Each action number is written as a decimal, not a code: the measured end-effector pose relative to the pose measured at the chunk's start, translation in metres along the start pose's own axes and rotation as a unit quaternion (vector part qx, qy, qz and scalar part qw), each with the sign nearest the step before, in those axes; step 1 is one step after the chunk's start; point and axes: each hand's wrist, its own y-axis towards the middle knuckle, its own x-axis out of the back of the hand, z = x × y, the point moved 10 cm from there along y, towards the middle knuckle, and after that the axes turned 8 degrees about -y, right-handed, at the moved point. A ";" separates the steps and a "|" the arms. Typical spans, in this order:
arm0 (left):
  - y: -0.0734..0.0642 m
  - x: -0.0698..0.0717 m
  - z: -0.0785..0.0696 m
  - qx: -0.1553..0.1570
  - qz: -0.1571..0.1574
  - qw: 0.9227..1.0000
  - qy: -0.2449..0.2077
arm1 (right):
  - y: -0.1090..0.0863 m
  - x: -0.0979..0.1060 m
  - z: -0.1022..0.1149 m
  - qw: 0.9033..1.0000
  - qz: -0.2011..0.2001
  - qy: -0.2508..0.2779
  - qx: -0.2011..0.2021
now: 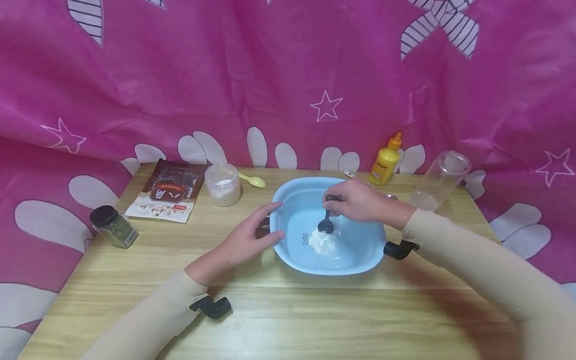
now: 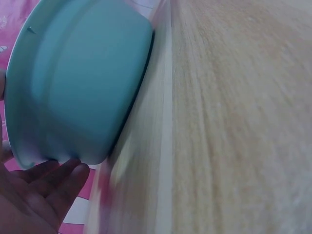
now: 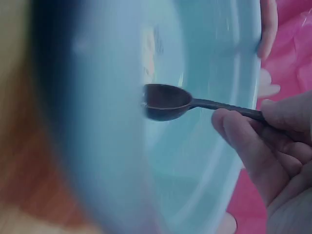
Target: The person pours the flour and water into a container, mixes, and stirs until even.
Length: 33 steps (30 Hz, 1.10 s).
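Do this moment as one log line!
right hand: holds black spoon | left hand: holds blue basin | inside basin: white powder | spoon-powder contact: unclear

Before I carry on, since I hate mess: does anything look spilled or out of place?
Nothing stands out. The white heap sits inside the blue basin, by the black spoon in the right hand; I see none spilled on the visible tabletop.

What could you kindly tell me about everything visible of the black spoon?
The black spoon looks plastic, with a smooth, oval bowl and a slim, straight handle. The grip of the right hand pinches the handle. It slants down into the blue basin, bowl lowermost, right by the white powder; whether the two touch is unclear.
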 end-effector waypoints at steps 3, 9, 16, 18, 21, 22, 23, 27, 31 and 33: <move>0.001 -0.001 0.000 -0.001 0.002 1.000 0.000 | -0.001 0.001 -0.005 1.000 0.020 -0.003 -0.013; 0.002 0.000 -0.003 -0.001 0.000 1.000 -0.004 | 0.000 -0.006 0.007 0.998 0.059 0.034 0.018; 0.000 0.000 0.000 0.008 -0.002 1.000 -0.001 | 0.012 0.005 -0.013 0.999 -0.007 0.007 -0.046; 0.000 0.000 0.000 0.004 -0.001 1.000 -0.004 | 0.012 0.003 -0.013 0.998 0.000 0.028 -0.048; 0.001 0.000 0.000 0.002 0.000 1.000 -0.005 | 0.009 -0.004 -0.005 0.998 0.021 0.058 -0.031; 0.001 0.000 0.001 0.003 -0.001 1.000 -0.003 | 0.007 -0.005 -0.002 0.998 0.026 0.062 -0.021; 0.001 0.000 0.001 0.003 -0.001 1.000 -0.004 | 0.006 -0.006 0.000 0.998 0.028 0.060 -0.011; 0.001 0.001 0.001 0.004 -0.003 1.000 -0.005 | 0.003 -0.003 0.005 1.000 0.017 0.012 0.014; 0.000 0.001 0.002 0.007 -0.003 1.000 -0.006 | -0.001 -0.008 0.014 0.998 0.044 0.019 0.027; 0.000 0.001 0.003 0.006 -0.002 1.000 -0.006 | -0.001 -0.012 0.020 0.997 0.058 0.040 0.039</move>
